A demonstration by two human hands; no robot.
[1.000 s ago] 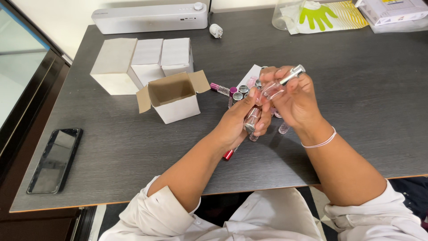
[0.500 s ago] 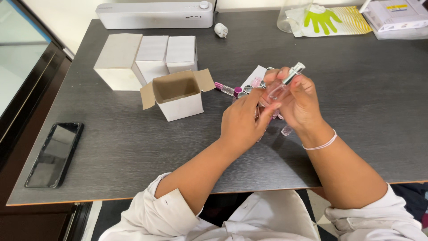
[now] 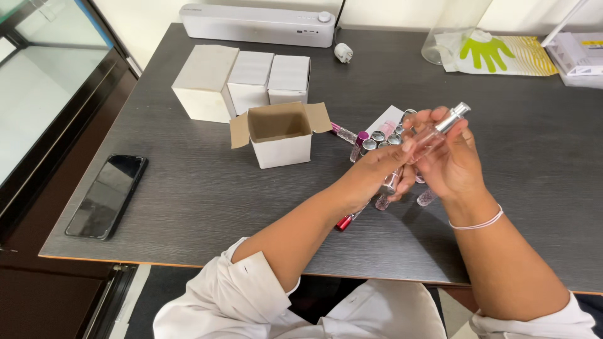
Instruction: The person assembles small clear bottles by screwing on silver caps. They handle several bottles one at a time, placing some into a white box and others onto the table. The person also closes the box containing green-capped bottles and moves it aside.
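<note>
Clear glass vial (image 3: 433, 133) with a silver spray cap is held tilted above the middle of the dark grey bench (image 3: 188, 194), its cap end pointing up toward the far right corner. Going from the left edge: a black phone (image 3: 107, 196) lies flat near the front left corner. Three closed white boxes (image 3: 242, 85) stand side by side toward the far edge, in front of a long white device (image 3: 257, 25). Just before them an open white carton (image 3: 281, 134) sits with its flaps spread. Next, the left hand (image 3: 370, 176) has its fingers closed around a second small vial (image 3: 391, 183), with the thumb reaching up to the clear vial. Behind it, a cluster of small capped vials (image 3: 377, 137) lies on the bench. The right hand (image 3: 449, 160), a white band on its wrist, has its fingers clasped around the clear vial. A package printed with a green hand shape (image 3: 502, 53) lies at the far right.
</note>
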